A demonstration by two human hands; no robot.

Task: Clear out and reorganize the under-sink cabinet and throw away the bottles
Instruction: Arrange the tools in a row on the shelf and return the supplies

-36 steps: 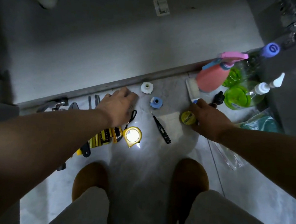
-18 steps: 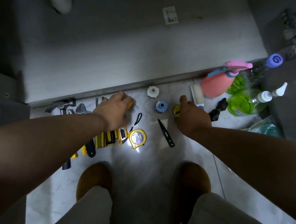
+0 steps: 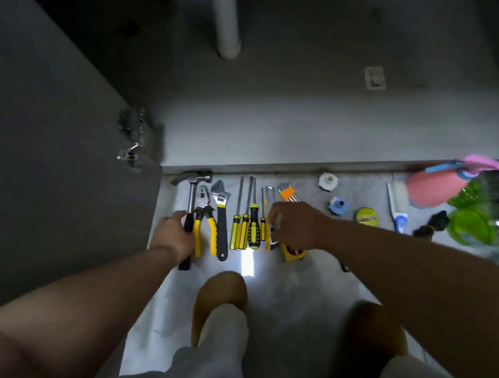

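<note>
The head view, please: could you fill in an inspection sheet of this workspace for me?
Surface: pale floor, glare patch near the feet.
Job's things: pink spray bottle and green bottles at right; cabinet floor bare except a pipe.
Clutter: pliers, wrench, screwdrivers in a row.
Hands: left hand grips the hammer; right hand over the tools, grip unclear.
Cables: nothing seen.
Surroundings: open cabinet door at left.

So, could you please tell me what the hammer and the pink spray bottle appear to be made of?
The hammer looks like bright metal at the head and shaft, which glint silver, with a matte black handle, probably rubber or plastic. The pink spray bottle seems to be opaque plastic with a smooth, dull sheen and a moulded pink and blue trigger.
</note>
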